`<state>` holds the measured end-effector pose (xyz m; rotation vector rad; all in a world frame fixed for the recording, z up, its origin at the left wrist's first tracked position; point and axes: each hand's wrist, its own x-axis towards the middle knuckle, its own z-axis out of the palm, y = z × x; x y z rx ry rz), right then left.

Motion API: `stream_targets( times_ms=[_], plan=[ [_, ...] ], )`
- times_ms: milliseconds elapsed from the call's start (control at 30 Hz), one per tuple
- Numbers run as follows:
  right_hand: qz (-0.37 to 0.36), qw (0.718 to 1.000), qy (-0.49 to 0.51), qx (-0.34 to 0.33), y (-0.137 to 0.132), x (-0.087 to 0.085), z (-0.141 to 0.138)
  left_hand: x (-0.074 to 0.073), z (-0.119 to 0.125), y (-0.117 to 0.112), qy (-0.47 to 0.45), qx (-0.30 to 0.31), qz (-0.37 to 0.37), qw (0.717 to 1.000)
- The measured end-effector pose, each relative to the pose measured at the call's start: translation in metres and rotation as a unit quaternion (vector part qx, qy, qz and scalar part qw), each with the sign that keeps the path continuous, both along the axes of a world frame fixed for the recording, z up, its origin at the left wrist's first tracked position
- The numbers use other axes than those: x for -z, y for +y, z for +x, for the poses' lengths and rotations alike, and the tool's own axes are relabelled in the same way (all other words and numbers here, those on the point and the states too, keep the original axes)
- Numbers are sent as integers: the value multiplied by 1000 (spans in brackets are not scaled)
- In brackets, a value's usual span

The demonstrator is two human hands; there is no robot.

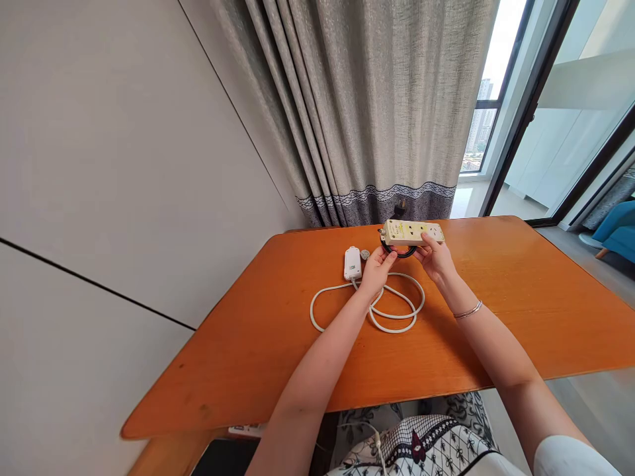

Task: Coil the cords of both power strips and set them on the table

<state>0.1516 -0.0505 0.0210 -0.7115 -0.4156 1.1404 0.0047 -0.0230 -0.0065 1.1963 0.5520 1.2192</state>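
Patterned clothing (436,443) is seen closest to the camera, below the near edge of the table, with a bare arm extended forward from either side. Most of the left side of the view is taken up by a pale panelled wall (109,145). Before it, the orange-brown wooden table (268,363) is spread across the scene, and its far side is backed by a grey curtain (387,99) trimmed with a dark patterned band. At the right, a blue seat (618,228) is partly cut off by the frame. On the table, a white cable (421,297) is laid in loose loops, crossed by the left forearm. Over the far part of the table, a cream power strip (409,232) is held with its sockets facing the camera. Its right end is gripped by the right hand (436,258), the thumb being pressed on the face. Under its left end, a black cord (407,254) is pinched by the left hand (378,270). Left of that hand, a white box (352,263) is rested on the table, joined to the white cable. Above the strip, a black plug (399,209) is shown against the curtain. Around the right wrist, a thin bracelet (469,311) is worn. Beside the white box, a small round disc (365,254) is placed.
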Motion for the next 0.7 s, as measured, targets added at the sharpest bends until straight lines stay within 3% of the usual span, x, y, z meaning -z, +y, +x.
stream_targets(
  times_ms=[267, 567, 700],
  plan=[
    [22, 998, -48, 19, 3, 7, 3, -1, 1, -2, -11, 17, -41, 999],
    [18, 996, -67, 49, 0, 6, -6, -4, 0, -1, 82, -60, -58, 993],
    [26, 995, -88, 46, -1, 10, -10, -2, -1, 2, 107, -57, -70, 990]
  ],
)
